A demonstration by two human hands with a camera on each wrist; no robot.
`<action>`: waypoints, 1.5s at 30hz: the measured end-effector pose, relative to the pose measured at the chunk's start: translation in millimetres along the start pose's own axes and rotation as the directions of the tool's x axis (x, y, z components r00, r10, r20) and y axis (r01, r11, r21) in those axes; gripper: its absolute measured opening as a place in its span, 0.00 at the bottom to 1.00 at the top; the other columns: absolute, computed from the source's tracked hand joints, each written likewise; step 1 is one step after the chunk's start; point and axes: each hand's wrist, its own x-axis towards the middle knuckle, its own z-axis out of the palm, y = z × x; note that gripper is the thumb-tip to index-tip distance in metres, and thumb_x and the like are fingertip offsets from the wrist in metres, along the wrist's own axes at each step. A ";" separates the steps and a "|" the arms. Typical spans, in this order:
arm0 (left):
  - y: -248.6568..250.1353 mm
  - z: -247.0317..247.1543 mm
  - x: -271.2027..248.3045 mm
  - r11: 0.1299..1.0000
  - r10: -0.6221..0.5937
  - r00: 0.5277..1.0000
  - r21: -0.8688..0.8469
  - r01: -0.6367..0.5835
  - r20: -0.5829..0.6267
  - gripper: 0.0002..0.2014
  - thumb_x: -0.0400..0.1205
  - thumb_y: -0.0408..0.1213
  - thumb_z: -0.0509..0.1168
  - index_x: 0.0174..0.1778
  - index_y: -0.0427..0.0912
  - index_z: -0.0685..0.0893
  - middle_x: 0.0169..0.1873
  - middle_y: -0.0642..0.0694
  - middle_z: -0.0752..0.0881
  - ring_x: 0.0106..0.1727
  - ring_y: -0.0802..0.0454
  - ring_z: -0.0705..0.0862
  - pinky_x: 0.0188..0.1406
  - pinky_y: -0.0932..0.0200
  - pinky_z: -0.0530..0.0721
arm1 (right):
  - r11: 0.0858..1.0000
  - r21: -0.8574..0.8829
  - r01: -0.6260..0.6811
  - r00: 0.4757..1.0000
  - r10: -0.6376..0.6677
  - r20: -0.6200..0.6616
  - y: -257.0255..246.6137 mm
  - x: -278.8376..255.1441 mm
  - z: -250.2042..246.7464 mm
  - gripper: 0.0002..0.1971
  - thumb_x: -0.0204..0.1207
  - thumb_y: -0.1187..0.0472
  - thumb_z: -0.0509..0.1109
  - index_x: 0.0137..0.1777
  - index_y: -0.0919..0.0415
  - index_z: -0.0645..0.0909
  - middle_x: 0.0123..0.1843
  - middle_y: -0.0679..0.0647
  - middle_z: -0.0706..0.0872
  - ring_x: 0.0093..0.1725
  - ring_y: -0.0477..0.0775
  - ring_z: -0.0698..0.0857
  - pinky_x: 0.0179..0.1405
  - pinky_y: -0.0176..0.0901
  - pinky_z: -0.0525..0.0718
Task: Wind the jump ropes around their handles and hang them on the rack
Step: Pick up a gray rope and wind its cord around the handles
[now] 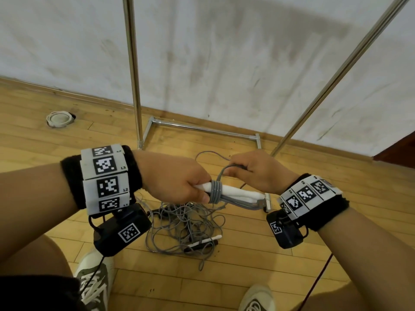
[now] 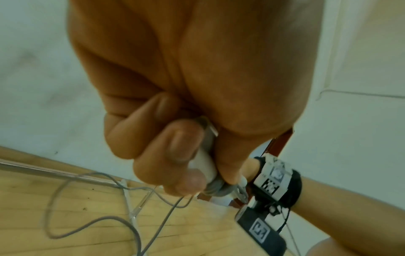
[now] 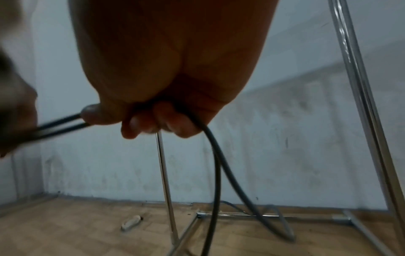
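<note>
My left hand grips a pair of white jump-rope handles held side by side, level and pointing right. Several turns of grey rope are wound round them next to my fingers. In the left wrist view my fingers curl round the white handles. My right hand, just above and right of the handles, grips the grey rope, which runs down from my fist to the floor. A tangle of more grey ropes with a white handle lies on the floor below.
The chrome rack stands ahead: its left upright, a slanted right pole and a base bar on the wooden floor by a white wall. A coiled white ring lies far left. My shoes are at the bottom.
</note>
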 end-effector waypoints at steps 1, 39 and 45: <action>-2.2 1.0 2.6 1.000 -0.018 1.000 0.023 0.018 -0.002 0.14 0.87 0.51 0.60 0.40 0.47 0.77 0.32 0.48 0.82 0.28 0.56 0.76 0.31 0.56 0.77 | 0.996 0.079 -0.027 0.999 0.029 -0.017 -1.8 0.0 -2.7 0.17 0.79 0.42 0.65 0.40 0.53 0.86 0.28 0.48 0.84 0.29 0.46 0.81 0.27 0.34 0.74; -9.3 -9.4 5.8 0.980 -0.007 0.902 -0.181 -0.080 -0.432 0.13 0.87 0.44 0.62 0.37 0.44 0.76 0.24 0.52 0.80 0.21 0.61 0.76 0.23 0.64 0.75 | 0.846 0.506 -0.167 0.984 0.179 0.025 -19.4 -22.1 14.0 0.12 0.84 0.53 0.63 0.50 0.52 0.89 0.30 0.48 0.83 0.28 0.45 0.77 0.33 0.34 0.77; -0.3 -8.2 -1.5 0.956 0.055 0.951 -0.259 -0.138 -0.305 0.12 0.87 0.42 0.63 0.38 0.43 0.77 0.24 0.53 0.80 0.22 0.58 0.78 0.25 0.60 0.78 | 0.800 0.555 -0.228 0.973 0.207 0.100 -17.7 -26.2 17.0 0.09 0.82 0.67 0.67 0.44 0.55 0.85 0.35 0.44 0.87 0.33 0.41 0.84 0.38 0.31 0.81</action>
